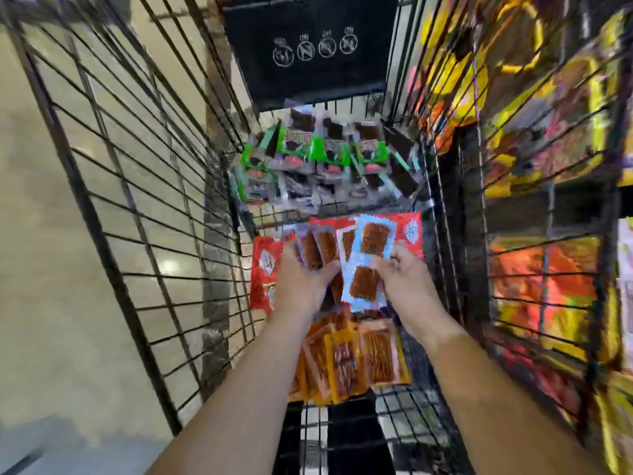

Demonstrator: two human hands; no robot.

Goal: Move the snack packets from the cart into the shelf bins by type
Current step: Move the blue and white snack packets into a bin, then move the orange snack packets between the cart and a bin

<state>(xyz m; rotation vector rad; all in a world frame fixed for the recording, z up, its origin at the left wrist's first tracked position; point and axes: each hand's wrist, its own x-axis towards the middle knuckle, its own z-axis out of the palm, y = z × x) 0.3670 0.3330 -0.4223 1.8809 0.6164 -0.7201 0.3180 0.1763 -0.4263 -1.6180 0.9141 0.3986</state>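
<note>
Down inside the black wire-mesh shopping cart [144, 207], seen from the head camera, both bare hands reach into the basket over heaps of snack packets. At the far end hangs a black plastic panel [308, 46] printed with four white round prohibition pictograms; small marks above them are too blurred to read. Below it lies a heap of green-and-clear packets with dark brown contents [325, 159], their red and green labels smeared beyond reading. Nearer, flat against the cart floor, are red foil packets with white emblem prints [265, 269], one at the left edge and another showing at the right behind the hands; the print cannot be made out. The left hand [301, 279] has its grip closed around a fanned bunch of clear-and-white packets holding reddish-brown strips [322, 248]. The right hand [402, 272] pinches, thumb and fingers closed, the edge of a light-blue-bordered clear packet with two reddish-brown squares [368, 262], held just beside the left hand's bunch and overlapping it. Beneath the wrists lies a pile of orange packets with clear windows showing brown sticks [356, 358], resting on the cart's wire bottom. Beyond the right side wall, through the mesh, stand shelf bins filled with yellow, orange and red packaged goods [548, 149], heavily blurred, with no legible writing.
</note>
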